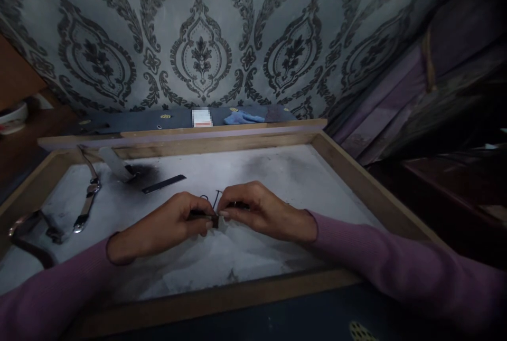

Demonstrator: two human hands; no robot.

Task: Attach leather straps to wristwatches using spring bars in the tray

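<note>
Small dark piece, axis unclear, is pinched by left hand, right hand just rightward, grip unclear, inside tray's front edge.

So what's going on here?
A person is working with both hands over a shallow wooden-rimmed tray. The left hand pinches a small dark piece, and the right hand has its fingertips right beside it; the fine detail is too dark to tell. A flat dark strip lies beyond the left hand, and a strap with metal parts lies farther left.
</note>
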